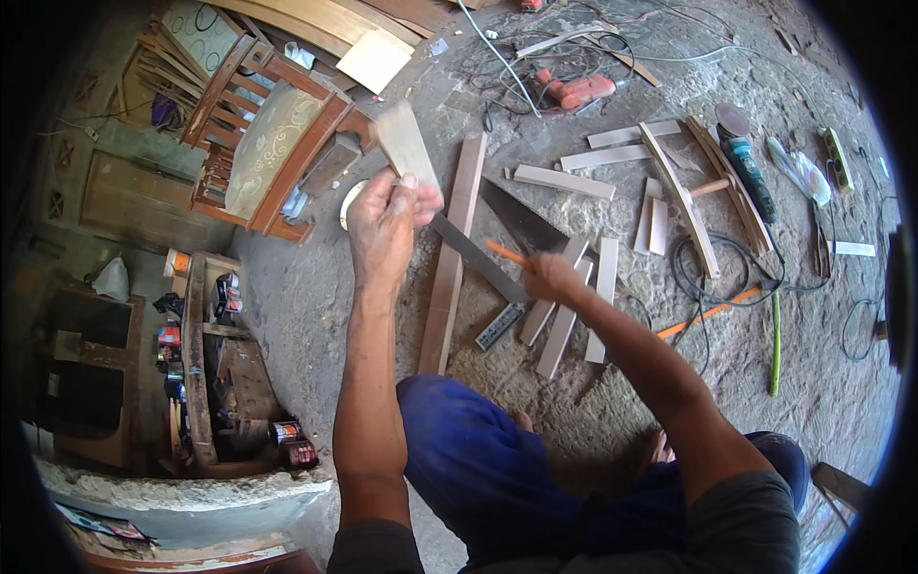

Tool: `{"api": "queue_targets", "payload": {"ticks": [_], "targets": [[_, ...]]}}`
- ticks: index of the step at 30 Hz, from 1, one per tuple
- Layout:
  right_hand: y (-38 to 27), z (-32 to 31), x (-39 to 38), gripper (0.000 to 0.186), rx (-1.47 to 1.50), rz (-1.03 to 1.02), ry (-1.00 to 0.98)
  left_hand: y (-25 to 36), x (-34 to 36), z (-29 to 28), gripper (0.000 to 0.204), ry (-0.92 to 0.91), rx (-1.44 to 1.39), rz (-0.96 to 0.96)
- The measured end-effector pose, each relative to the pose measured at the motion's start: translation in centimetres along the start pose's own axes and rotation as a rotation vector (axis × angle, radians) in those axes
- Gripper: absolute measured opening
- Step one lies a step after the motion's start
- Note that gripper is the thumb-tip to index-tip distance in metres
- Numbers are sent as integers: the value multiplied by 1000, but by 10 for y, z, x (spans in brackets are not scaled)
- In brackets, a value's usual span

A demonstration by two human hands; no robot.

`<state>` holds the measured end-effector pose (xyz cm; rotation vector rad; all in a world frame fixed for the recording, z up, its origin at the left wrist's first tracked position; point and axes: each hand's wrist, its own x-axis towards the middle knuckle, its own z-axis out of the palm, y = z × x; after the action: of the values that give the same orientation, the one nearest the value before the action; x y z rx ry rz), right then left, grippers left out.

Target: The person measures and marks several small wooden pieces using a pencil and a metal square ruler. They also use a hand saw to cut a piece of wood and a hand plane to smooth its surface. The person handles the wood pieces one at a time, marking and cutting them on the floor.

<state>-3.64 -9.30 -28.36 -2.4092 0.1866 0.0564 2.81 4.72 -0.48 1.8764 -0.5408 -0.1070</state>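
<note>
My left hand [387,215] is raised, thumb and fingers closed on a short pale wood piece [404,143] that points up and away. My right hand [555,278], fingers curled, grips a slim orange pencil [507,253] aimed left. Between my hands, the dark flat blade of a try square [478,258] crosses over a long brown wood plank [453,253]; its stock [499,326] points toward me. Whether the blade touches my left fingertips I cannot tell. A handsaw [526,220] lies just beyond, its handle end hidden under pale wood strips [564,320] beside my right hand.
Around the concrete floor lie a red power drill [579,90], a teal angle grinder [746,177], a curved wood frame [684,196], loose cables and a green stick [775,344]. At left stand a carved wooden chair [273,143] and a wooden crate [198,359] with cans.
</note>
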Motion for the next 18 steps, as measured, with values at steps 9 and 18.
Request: {"api": "queue_targets", "payload": {"ticks": [9, 18], "targets": [[-26, 52, 20, 31, -47, 131, -102, -22, 4, -27, 37, 6, -246, 173], [-42, 60, 26, 31, -13, 210, -48, -31, 4, -33, 53, -9, -449, 53]]}}
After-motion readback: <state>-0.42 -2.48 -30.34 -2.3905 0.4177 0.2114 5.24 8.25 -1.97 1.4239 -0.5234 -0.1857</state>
